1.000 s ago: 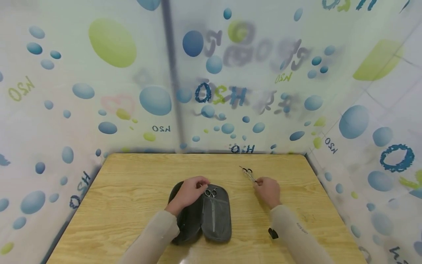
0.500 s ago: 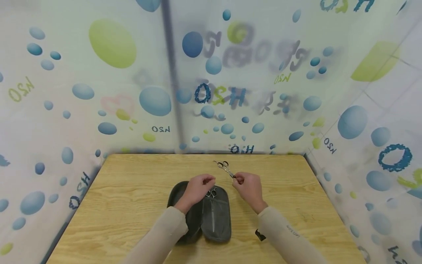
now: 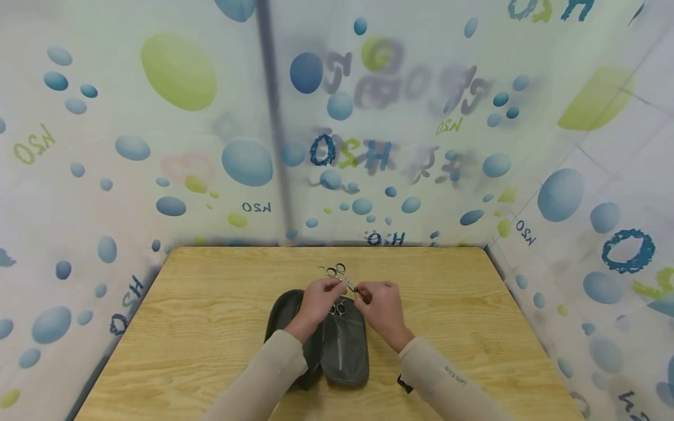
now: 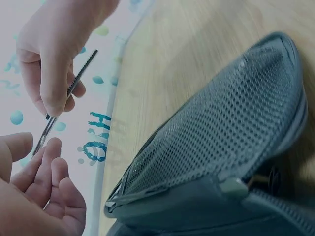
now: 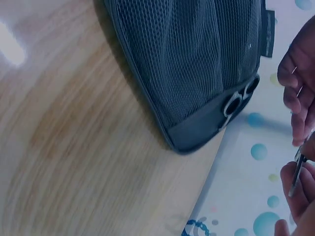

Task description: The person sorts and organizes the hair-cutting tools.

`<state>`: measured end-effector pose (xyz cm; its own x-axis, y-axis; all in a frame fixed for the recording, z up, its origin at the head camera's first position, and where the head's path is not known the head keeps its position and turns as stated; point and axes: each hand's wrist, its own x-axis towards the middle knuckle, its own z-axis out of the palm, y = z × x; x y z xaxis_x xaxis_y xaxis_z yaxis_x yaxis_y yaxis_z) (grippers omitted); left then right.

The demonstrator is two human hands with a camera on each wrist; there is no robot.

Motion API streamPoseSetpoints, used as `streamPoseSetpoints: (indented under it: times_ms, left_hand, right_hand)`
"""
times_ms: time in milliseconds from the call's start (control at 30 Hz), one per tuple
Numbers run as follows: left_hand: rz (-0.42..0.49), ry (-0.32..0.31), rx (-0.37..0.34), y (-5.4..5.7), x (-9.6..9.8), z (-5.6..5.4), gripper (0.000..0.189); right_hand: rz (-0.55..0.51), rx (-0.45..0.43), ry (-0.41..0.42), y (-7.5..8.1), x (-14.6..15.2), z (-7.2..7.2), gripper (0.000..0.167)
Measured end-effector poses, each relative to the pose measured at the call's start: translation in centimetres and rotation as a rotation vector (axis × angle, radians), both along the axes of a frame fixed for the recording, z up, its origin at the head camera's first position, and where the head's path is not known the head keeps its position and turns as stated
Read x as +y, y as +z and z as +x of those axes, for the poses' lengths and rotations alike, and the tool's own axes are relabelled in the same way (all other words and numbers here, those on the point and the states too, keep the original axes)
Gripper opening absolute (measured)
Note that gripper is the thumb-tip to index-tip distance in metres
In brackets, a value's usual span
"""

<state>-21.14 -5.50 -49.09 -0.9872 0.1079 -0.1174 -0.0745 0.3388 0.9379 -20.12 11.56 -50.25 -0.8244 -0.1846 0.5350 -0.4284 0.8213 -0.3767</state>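
Observation:
My right hand [image 3: 381,307] pinches a pair of thinning scissors [image 3: 350,286] by the blades, their finger rings pointing away to the upper left. A fine-toothed blade edge [image 4: 82,74] shows beyond the right fingers in the left wrist view. My left hand [image 3: 315,301] is close beside, thumb and fingers parted around the handle end of the scissors. Below both hands lies an unzipped dark grey case [image 3: 344,356], opened flat like a book. A second pair of scissors [image 5: 233,104] sits in its mesh pocket [image 5: 172,54], rings sticking out.
The case rests on a wooden table [image 3: 210,304]. Walls printed with blue and green dots [image 3: 247,161] rise behind the table and at both sides. A black item [image 3: 404,384] hangs at my right cuff.
My right hand has brought the thinning scissors leftward from the table's right side to my left hand, over the case. My left hand has shifted slightly right.

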Motion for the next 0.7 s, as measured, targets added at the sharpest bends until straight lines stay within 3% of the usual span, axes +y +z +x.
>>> streamPoseSetpoints:
  times_ms: [200,700]
  left_hand:
    - [0.041,0.081,-0.054,-0.36,0.16,-0.09,0.026]
    - [0.045,0.105,-0.055,-0.68,-0.10,-0.23,0.026]
  right_hand:
    - [0.008,-0.046,0.004,-0.01,-0.56,0.43,0.009]
    - [-0.017,-0.067,0.047,-0.70,-0.85,0.70,0.015]
